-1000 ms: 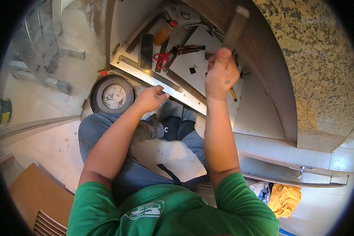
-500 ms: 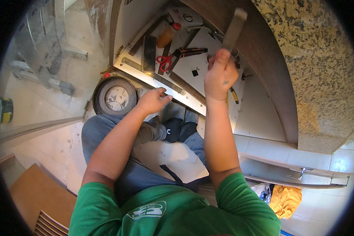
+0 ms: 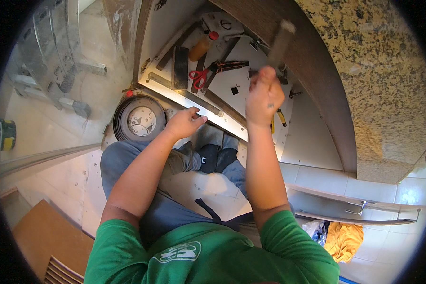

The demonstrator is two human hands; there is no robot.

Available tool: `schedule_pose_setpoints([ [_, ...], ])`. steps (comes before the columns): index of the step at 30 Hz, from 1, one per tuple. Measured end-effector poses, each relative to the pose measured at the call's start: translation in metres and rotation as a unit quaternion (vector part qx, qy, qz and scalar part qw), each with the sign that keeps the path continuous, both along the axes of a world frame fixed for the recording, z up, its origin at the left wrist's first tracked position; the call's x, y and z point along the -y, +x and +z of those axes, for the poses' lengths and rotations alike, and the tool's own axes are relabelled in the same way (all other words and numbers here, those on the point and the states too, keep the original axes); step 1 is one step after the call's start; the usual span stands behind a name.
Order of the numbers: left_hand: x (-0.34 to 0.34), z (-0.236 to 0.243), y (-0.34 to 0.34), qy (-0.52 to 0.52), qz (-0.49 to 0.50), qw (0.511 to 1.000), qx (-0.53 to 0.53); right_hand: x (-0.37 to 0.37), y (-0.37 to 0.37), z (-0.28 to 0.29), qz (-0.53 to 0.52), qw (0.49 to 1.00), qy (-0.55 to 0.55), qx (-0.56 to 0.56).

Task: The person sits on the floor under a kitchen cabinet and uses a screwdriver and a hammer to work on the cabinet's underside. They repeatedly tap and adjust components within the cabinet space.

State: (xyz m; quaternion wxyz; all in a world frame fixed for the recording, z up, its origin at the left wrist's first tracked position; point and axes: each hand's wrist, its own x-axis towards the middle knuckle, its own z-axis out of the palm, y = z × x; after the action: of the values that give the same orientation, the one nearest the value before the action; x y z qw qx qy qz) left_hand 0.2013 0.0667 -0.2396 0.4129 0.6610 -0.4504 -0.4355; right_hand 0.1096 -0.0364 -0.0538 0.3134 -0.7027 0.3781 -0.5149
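My right hand (image 3: 264, 97) is closed round a flat, grey, bar-shaped tool (image 3: 281, 43). It is raised over the right side of the open cabinet (image 3: 312, 132), and motion blurs the tool, so its exact kind does not show. My left hand (image 3: 185, 123) rests at the cabinet's front edge (image 3: 187, 97), thumb and fingers drawn together in a pinch. Whatever lies between those fingertips is too small to make out. Just beyond the edge lie red-handled scissors (image 3: 199, 78), a dark block (image 3: 180, 67) and several dark strips (image 3: 226, 107).
Beside my left knee sits a coil of dark edging (image 3: 120, 118). A bottle of orange liquid (image 3: 202, 47) stands inside the cabinet. Speckled stone (image 3: 364, 71) overhangs at right. A metal ladder (image 3: 52, 61) is at left, and orange cloth (image 3: 344, 241) lies at lower right.
My right hand has dropped slightly toward me with the bar-shaped tool, which is more blurred now. My left hand has stayed at the cabinet edge.
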Motion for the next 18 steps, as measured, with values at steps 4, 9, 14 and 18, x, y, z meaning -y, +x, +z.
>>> schedule_pose_setpoints([
  [4,-0.001,-0.001,0.001,0.001,-0.001,1.0,0.008,0.0,-0.018,0.002,0.01,0.999,-0.029,-0.031],
  [9,0.0,-0.003,-0.001,0.0,-0.014,0.999,0.028,0.014,0.026,0.006,0.051,0.992,-0.101,-0.061],
  [14,0.002,-0.005,0.0,0.007,-0.009,1.0,0.012,0.002,-0.002,0.004,0.007,0.997,-0.072,-0.03],
  [18,0.0,-0.008,-0.002,-0.003,-0.002,1.0,0.019,0.003,-0.013,0.006,0.021,0.994,-0.09,-0.049],
])
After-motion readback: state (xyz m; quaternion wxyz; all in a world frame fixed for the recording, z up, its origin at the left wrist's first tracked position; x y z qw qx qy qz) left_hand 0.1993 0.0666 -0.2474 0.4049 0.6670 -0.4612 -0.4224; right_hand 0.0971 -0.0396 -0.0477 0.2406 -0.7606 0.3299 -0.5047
